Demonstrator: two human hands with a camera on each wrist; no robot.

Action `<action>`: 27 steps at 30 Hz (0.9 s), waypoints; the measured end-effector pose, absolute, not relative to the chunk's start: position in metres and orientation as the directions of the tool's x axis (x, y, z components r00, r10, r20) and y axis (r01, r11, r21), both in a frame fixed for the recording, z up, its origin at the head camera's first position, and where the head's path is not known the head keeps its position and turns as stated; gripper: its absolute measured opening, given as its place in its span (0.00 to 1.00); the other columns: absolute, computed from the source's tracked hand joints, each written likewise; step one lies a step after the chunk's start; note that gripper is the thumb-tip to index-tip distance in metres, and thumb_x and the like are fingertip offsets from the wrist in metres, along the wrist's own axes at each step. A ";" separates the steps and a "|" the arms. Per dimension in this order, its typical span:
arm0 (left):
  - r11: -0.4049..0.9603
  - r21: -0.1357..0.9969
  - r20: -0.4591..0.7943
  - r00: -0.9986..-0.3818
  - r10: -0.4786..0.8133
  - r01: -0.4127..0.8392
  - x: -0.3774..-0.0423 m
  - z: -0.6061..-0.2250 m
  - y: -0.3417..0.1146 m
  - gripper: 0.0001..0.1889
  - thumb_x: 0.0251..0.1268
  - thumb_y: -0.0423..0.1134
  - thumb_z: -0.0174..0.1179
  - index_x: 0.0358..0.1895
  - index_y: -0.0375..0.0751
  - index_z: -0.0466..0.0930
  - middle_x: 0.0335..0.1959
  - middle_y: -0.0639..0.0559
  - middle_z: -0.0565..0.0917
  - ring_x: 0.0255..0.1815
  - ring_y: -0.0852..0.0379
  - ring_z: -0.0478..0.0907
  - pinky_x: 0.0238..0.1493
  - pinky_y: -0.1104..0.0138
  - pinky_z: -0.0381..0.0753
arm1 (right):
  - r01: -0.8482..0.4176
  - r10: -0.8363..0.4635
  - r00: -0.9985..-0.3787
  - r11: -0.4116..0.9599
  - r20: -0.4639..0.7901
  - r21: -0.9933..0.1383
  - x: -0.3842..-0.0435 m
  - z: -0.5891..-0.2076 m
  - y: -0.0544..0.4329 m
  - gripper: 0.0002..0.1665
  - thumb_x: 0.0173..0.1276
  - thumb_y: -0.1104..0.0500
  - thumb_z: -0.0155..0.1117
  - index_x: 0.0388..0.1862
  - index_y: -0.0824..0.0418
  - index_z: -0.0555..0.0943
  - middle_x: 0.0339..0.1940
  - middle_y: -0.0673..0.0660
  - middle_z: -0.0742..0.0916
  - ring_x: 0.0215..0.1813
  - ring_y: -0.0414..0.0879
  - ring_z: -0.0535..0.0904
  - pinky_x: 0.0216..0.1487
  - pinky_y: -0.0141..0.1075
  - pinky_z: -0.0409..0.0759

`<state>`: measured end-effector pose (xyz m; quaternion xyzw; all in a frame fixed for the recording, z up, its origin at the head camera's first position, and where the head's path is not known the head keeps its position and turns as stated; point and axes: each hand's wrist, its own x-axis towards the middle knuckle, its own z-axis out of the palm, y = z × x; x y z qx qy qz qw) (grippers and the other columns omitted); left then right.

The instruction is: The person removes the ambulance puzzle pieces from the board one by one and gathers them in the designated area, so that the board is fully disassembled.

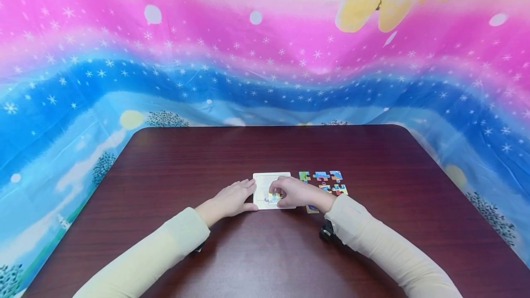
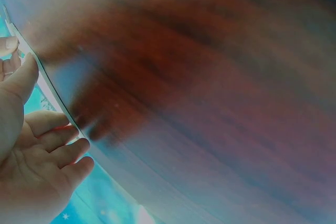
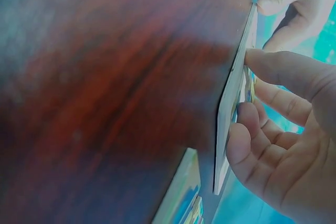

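A white puzzle tray point(image 1: 260, 185) lies flat on the table, between both hands. My left hand point(image 1: 232, 197) rests at its left edge, fingers stretched out along the side and thumb at the near corner; the left wrist view shows that hand's fingers point(image 2: 73, 150) nearly straight. Over the middle of the tray, my right hand point(image 1: 301, 192) pinches a small colourful jigsaw piece point(image 1: 273, 198) between thumb and curled fingers. From the right wrist, the piece point(image 3: 250, 90) shows edge-on at the tray's surface, partly covered by the fingers.
Several loose jigsaw pieces lie right of the tray, among them a green one point(image 1: 304, 176), a blue-orange one point(image 1: 336, 175) and one point(image 1: 312, 209) partly under the right wrist. The dark wooden table point(image 1: 256, 256) extends around them. A printed cloth point(image 1: 265, 68) hangs behind the table.
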<state>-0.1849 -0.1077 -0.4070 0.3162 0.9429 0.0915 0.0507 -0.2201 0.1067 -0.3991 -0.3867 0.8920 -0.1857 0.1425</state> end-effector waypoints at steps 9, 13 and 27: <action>0.781 0.197 -0.036 -0.792 0.610 0.593 -0.185 -0.407 -0.108 0.34 0.59 0.50 0.60 0.60 0.26 0.67 0.62 0.35 0.67 0.64 0.42 0.63 0.63 0.55 0.61 | -0.638 -0.742 -0.663 0.632 -0.104 -0.440 -0.220 -0.398 0.107 0.17 0.51 0.64 0.70 0.42 0.61 0.80 0.32 0.49 0.77 0.32 0.40 0.72 0.35 0.33 0.73; 0.781 0.198 -0.035 -0.792 0.609 0.592 -0.185 -0.407 -0.108 0.33 0.59 0.50 0.60 0.60 0.26 0.68 0.62 0.35 0.67 0.64 0.41 0.62 0.63 0.55 0.61 | -0.629 -0.736 -0.671 0.629 -0.090 -0.457 -0.221 -0.397 0.109 0.17 0.51 0.64 0.68 0.42 0.62 0.79 0.33 0.50 0.78 0.32 0.42 0.72 0.35 0.33 0.73; 0.778 0.192 -0.031 -0.789 0.614 0.598 -0.185 -0.408 -0.108 0.34 0.59 0.52 0.60 0.60 0.27 0.67 0.63 0.35 0.66 0.64 0.42 0.62 0.63 0.55 0.60 | -0.580 -0.691 -0.721 0.640 -0.047 -0.505 -0.217 -0.388 0.137 0.18 0.54 0.63 0.68 0.46 0.61 0.78 0.33 0.48 0.78 0.28 0.39 0.72 0.32 0.32 0.75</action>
